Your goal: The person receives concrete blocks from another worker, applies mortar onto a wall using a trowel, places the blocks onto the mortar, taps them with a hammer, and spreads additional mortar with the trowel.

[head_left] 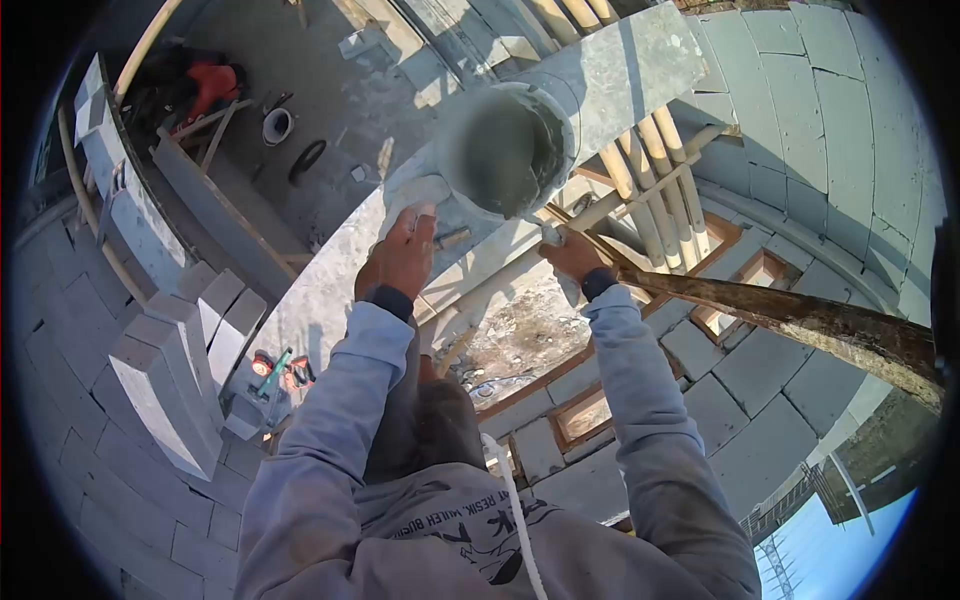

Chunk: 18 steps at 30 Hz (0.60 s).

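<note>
Grey-sleeved left hand [396, 262] and right hand [579, 257] curl, grasp unclear, beside a round whitish bucket [566, 130] of seemingly unspread grey mix [490, 160].

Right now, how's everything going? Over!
Left hand, right hand: near round pale bucket, grips unclear. Bucket on flat grey board. Rough brown wooden beam near right hand.

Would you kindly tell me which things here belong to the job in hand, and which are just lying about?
Probably in the job:
wide pale round bucket of grey material, just beyond the left hand and right hand
long flat grey board under it

Probably just lying about:
small green tool on the board
small pale round bucket on the floor below
</note>
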Each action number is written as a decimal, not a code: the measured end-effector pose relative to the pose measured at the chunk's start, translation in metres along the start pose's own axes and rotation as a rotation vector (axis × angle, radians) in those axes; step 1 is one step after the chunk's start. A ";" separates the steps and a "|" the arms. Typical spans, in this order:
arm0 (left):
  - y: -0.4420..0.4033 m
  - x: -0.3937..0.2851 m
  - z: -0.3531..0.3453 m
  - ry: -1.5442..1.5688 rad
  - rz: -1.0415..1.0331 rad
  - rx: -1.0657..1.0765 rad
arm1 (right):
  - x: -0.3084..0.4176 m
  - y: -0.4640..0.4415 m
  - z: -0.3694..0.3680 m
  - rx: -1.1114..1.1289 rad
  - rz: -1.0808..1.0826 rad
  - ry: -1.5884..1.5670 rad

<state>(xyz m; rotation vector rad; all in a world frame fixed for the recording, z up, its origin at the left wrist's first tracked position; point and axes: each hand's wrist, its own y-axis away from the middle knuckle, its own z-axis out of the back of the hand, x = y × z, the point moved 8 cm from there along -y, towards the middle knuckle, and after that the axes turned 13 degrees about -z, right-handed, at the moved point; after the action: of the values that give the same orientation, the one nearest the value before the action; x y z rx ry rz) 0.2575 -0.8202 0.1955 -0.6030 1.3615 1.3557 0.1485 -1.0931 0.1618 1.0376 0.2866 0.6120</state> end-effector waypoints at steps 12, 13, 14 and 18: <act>-0.225 0.059 -0.105 -0.423 -0.106 0.324 | 0.084 -0.174 0.008 -0.157 -0.220 0.419; -0.224 0.061 -0.103 -0.410 -0.089 0.322 | 0.087 -0.174 0.004 -0.153 -0.217 0.419; -0.223 0.063 -0.104 -0.392 -0.074 0.325 | 0.088 -0.176 0.000 -0.105 -0.184 0.379; -0.223 0.059 -0.107 -0.431 -0.054 0.336 | 0.085 -0.172 -0.004 -0.160 -0.056 0.338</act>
<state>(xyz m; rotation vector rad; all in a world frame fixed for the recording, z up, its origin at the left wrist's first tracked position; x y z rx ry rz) 0.4050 -0.9500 0.0346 -0.1097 1.1702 1.0995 0.2724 -1.1019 0.0158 0.7679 0.5516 0.7472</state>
